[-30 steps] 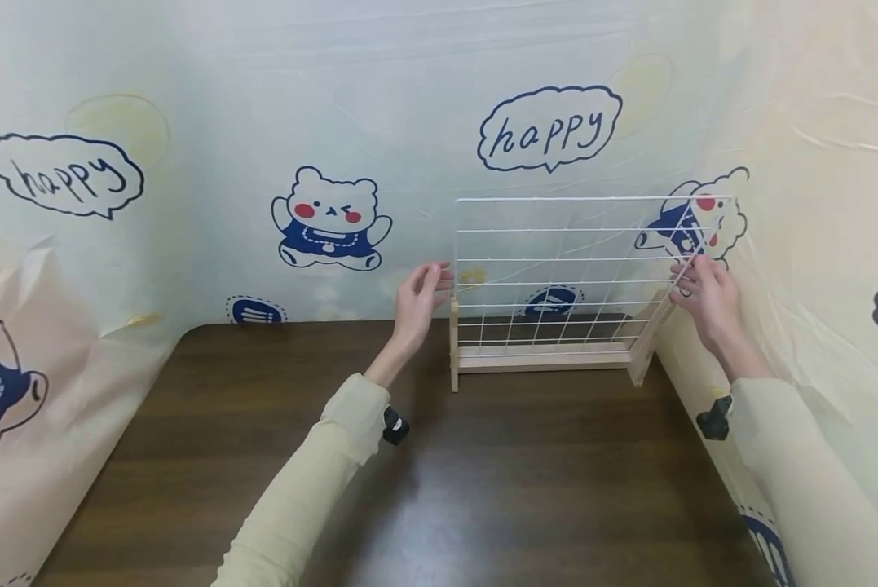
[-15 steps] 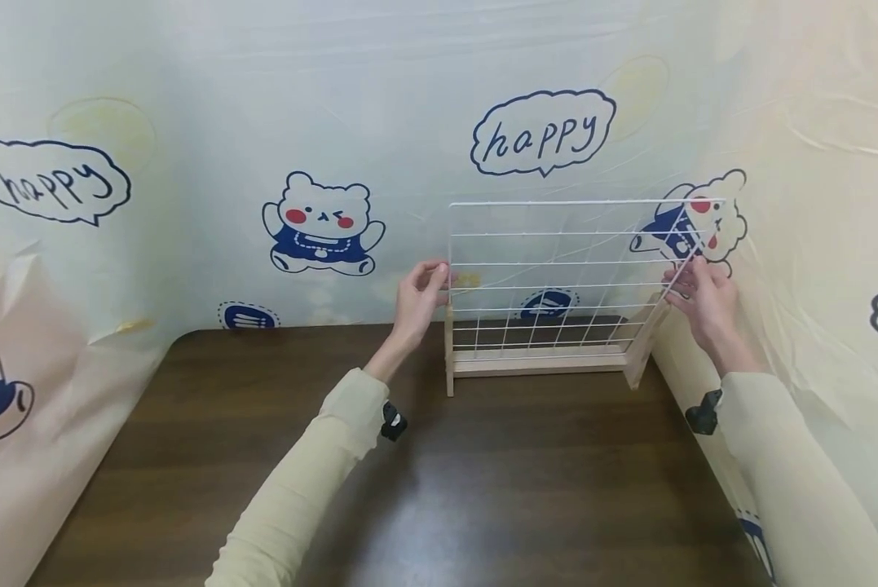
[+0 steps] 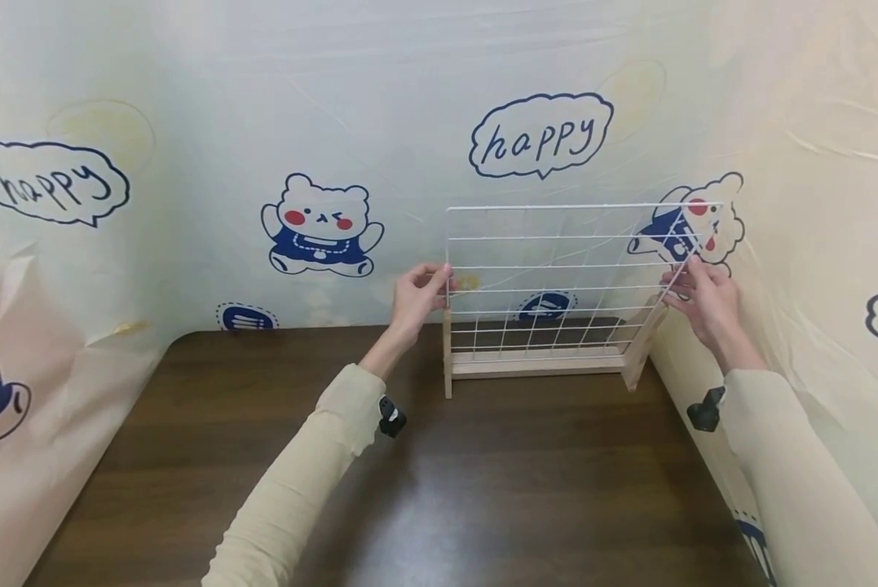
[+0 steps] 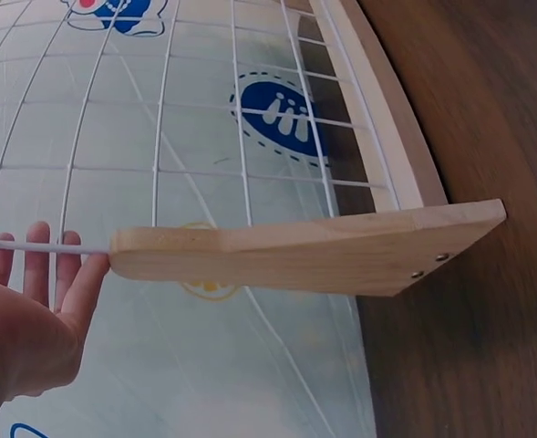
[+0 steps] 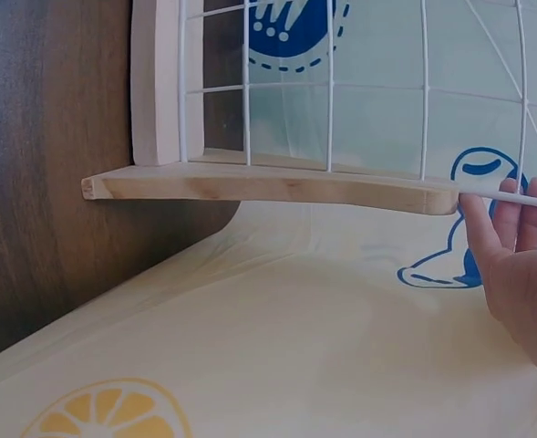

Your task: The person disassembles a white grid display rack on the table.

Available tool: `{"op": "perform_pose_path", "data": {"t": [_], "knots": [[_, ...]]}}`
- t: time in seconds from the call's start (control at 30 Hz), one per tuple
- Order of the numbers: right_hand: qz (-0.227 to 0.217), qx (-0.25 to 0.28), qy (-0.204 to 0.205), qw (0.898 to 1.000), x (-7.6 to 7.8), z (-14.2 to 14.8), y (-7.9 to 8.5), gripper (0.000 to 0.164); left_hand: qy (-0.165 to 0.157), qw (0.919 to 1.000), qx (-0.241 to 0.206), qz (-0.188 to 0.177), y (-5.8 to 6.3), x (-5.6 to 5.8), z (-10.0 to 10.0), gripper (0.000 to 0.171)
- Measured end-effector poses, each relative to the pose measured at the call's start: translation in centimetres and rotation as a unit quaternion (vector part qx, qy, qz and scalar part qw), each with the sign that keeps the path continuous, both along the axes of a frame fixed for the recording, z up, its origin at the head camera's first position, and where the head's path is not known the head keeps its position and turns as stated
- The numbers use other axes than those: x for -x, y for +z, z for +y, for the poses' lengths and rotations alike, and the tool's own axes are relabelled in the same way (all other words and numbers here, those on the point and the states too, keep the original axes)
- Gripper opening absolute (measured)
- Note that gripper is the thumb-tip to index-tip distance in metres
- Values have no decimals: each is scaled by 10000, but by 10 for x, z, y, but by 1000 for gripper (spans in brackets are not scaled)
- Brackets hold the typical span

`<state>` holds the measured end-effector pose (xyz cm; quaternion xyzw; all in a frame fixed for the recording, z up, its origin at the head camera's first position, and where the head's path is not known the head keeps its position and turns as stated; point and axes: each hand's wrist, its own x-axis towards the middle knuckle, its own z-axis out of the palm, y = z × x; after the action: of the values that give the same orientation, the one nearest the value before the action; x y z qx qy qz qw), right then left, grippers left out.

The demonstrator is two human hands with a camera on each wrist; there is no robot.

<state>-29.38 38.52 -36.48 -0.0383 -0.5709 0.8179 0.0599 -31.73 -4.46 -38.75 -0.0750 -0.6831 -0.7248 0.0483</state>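
A white wire grid panel (image 3: pixel 556 289) stands tilted in a pale wooden stand, whose base bar (image 3: pixel 537 367) rests on the brown table. My left hand (image 3: pixel 414 303) pinches the grid's left edge wire, just above a wooden side piece (image 4: pixel 277 251). In the left wrist view, the fingers of that hand (image 4: pixel 40 328) reach behind the wire, with the thumb at the wood's rounded end. On the opposite side my right hand (image 3: pixel 710 306) holds the right edge wire between thumb and fingers, beside the other wooden side piece (image 5: pixel 286 187).
Behind the table (image 3: pixel 277 456) hangs a pale sheet (image 3: pixel 409 98) printed with bears and "happy" bubbles. It also runs down the right side, near the stand's right end. Two screws (image 4: pixel 430 265) show in the left side piece.
My left hand has come slightly closer to the grid and its thumb now meets the left edge wire. The right hand stays at the right edge. The head view has shifted a little.
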Motion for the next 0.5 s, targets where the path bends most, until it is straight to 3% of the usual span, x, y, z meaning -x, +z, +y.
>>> {"op": "perform_pose_path", "data": {"t": [0.23,0.5], "knots": [[59,77,36,9999,0,1,3,14,179,9997,-73,-113,5,-2,4,36],[1,305,49,9995,-3,1,3,13,134,9994,-209,-235,5,-5,5,34]]}}
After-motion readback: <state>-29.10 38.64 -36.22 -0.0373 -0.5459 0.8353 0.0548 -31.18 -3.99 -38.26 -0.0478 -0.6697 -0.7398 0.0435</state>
